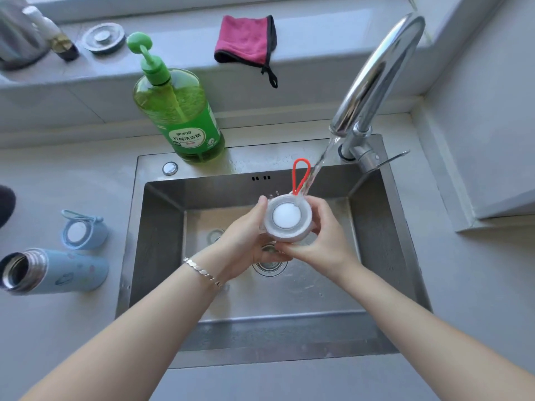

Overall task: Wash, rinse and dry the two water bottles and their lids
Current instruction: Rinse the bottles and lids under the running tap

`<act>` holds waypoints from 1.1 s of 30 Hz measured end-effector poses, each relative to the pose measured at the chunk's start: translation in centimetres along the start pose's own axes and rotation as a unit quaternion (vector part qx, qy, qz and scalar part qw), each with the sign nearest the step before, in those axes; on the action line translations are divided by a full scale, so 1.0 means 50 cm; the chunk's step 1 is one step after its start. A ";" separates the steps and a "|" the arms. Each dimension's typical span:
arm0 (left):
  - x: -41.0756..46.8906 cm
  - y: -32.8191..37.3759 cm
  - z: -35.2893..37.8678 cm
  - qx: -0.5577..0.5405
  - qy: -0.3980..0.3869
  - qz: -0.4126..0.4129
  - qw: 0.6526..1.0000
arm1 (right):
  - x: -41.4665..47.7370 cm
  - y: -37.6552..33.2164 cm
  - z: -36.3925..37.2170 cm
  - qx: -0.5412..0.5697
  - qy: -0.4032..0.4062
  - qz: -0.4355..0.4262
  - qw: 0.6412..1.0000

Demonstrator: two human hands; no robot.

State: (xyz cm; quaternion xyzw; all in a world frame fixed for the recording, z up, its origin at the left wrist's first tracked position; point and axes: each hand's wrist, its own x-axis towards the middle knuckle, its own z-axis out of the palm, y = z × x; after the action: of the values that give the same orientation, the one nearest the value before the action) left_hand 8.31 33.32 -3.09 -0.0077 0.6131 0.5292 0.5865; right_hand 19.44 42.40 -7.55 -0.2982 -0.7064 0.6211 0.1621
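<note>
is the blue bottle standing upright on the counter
No, the blue bottle lies on its side on the counter left of the sink, its mouth uncapped.

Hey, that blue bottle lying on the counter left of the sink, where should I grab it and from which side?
Grip the blue bottle around its mid-body, coming down from above. It lies on its side, open mouth pointing left, so the round wall is exposed on top. The left hand and right hand hold the white lid; the left is nearer.
</note>
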 end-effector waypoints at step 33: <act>-0.067 -0.087 -0.111 0.186 0.170 0.047 0.967 | 0.021 0.008 -0.035 0.319 -0.050 0.383 0.865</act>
State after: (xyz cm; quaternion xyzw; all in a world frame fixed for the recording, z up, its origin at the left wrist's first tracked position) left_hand 8.13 25.72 -4.82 0.0405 0.7910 0.4238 0.4394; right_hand 19.78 44.44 -7.76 -0.4461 -0.3065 0.8400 -0.0377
